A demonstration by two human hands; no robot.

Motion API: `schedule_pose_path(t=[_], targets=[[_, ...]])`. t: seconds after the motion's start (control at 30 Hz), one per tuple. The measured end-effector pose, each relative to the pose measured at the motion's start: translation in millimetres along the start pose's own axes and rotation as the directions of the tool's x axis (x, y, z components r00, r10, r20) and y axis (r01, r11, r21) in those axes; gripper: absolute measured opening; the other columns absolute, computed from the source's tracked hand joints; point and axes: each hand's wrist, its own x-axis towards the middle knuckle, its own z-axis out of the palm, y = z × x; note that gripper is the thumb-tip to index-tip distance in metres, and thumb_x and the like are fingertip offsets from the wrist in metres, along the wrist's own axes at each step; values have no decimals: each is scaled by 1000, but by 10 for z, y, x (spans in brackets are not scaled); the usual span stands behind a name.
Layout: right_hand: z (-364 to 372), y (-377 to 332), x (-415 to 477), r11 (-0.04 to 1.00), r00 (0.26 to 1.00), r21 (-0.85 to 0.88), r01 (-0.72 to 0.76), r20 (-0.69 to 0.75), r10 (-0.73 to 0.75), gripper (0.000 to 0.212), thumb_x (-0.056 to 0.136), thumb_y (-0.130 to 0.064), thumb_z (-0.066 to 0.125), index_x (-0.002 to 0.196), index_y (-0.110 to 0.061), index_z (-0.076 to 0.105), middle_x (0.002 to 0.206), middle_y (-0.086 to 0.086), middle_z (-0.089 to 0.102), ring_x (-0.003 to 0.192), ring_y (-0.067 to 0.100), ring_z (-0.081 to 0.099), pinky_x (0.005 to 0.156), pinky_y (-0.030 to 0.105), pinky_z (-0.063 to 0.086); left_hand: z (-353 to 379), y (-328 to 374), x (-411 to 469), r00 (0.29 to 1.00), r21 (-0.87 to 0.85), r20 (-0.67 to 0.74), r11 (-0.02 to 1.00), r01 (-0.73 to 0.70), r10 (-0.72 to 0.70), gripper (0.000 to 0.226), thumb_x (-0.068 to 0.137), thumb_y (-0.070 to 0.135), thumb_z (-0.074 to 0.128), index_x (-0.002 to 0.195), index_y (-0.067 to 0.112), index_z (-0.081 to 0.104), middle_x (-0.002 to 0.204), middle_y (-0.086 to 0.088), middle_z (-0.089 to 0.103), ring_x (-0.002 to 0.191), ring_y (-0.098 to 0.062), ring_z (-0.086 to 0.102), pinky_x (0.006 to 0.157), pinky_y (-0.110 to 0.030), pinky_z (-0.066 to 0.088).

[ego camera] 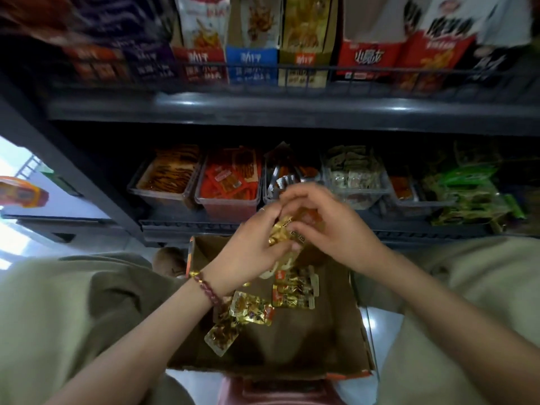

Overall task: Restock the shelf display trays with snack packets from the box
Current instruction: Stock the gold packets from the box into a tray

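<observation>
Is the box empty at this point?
No: several loose packets lie on the floor of the box, beneath the held bunch.

Upper-shelf packs (204, 33) blurred, tops cut off by top edge; print unreadable. Gold packets (281, 233) held betw left hand (248, 249) & right hand (330, 226), mostly covered by curled fingers & motion-smeared; count can't tell. Right hand hides front of middle tray (267, 197); contents unclear. Box (339, 331) far wall partly behind both hands. Green packs (473, 194) at right smeared, no label legible. Orange obj (23, 191) cut off at left edge, unidentifiable. Pink thing (280, 393) cut off at bottom edge, blurred.
</observation>
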Motion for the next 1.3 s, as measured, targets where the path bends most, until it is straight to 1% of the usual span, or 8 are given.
schedule_pose_path(t=[0.1,0.23,0.4,0.53,0.77,0.93,1.07,1.3], targets=[[4,-89,62,998,961,-52,39,-271,-52,62,82,-21,68,133,-32,34,121,-17,48,118,8,49,103,42,40,-53,157,154,988,-161,-151,986,-45,20,62,86,3,62,128,38,33,121,25,45,110,11,49,90,-11,44],[-70,-138,154,999,876,-42,-33,-483,8,65,84,-16,69,137,-20,32,130,-4,37,121,2,41,101,14,35,17,346,249,946,-407,-316,911,-71,-67,68,86,0,62,135,32,28,125,18,47,107,7,55,80,-13,49],[-225,-188,253,814,886,570,-113,-312,342,51,86,-11,61,132,-16,40,106,-5,64,96,7,65,76,19,52,59,422,423,924,-317,-381,942,-115,-16,74,90,14,62,146,32,18,123,28,43,111,11,50,85,-10,46],[-357,-225,329,719,862,690,-87,-309,401,57,77,-19,63,129,-15,40,98,1,69,91,10,68,73,21,54,-7,503,537,886,-50,-435,979,-200,159,67,91,26,60,144,37,19,117,30,39,105,16,48,79,-6,46],[-640,-435,575,795,911,605,-41,-305,279,40,76,-1,70,107,-20,54,87,-3,72,82,6,68,68,16,52,-335,586,740,723,412,-526,878,-245,449,71,87,41,49,148,24,16,127,3,34,80,-5,56,54,-23,54],[-1003,-616,948,890,805,427,159,-578,133,31,80,-4,69,102,-21,55,97,-2,68,92,4,66,74,17,53,-700,592,1136,668,563,-515,800,-208,537,78,88,48,45,148,10,15,138,-4,33,120,-16,37,105,-28,26],[-1331,-549,1382,915,719,329,235,-692,65,27,87,-12,64,112,-13,53,104,-2,67,96,6,66,79,21,54,-872,299,1465,725,644,-495,762,-63,478,55,91,37,44,140,12,40,139,-10,45,129,-22,37,108,-41,21],[-1509,-181,1985,969,805,182,166,-593,-26,18,92,-11,59,104,-23,52,94,-12,63,83,-6,63,67,13,51,-947,133,1650,712,776,-387,624,-91,586,35,89,33,44,114,14,59,138,-4,50,137,-18,34,111,-49,13]])
